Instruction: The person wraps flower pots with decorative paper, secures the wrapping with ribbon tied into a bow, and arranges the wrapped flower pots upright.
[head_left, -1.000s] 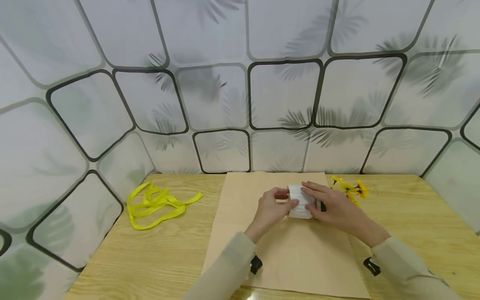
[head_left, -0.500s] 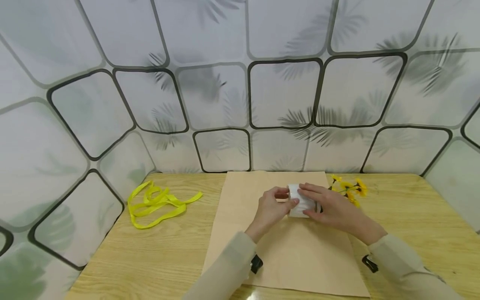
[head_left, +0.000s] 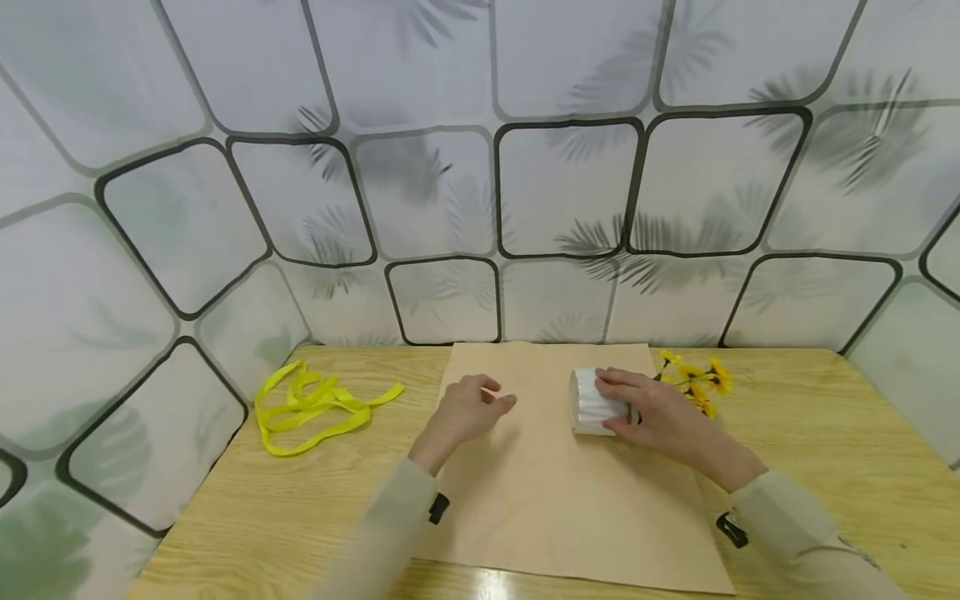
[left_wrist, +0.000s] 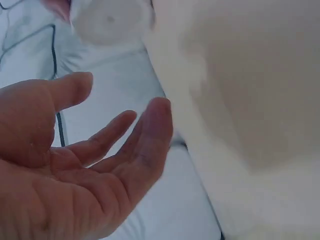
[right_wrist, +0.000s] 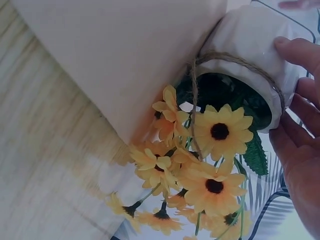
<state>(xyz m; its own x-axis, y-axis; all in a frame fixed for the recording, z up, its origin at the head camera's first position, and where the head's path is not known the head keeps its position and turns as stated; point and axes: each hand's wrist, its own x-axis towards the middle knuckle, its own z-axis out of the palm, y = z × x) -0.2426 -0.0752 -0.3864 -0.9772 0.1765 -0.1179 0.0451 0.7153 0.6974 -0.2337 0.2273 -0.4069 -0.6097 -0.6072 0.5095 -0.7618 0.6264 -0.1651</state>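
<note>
A white pot [right_wrist: 255, 40] lies tipped at the upper right of the frame, its mouth facing the lower middle. The right hand [right_wrist: 304, 155], at the right edge, holds it with fingers against its side. Brown twine [right_wrist: 240, 59] circles the pot near its mouth, and a strand hangs down among yellow flowers [right_wrist: 214, 185] with dark centres, which fill the lower middle. A green leaf [right_wrist: 256, 156] shows beside them. Pale paper [right_wrist: 115, 40] spreads across the upper left, over the wood-grained table [right_wrist: 40, 100] at the left.
</note>
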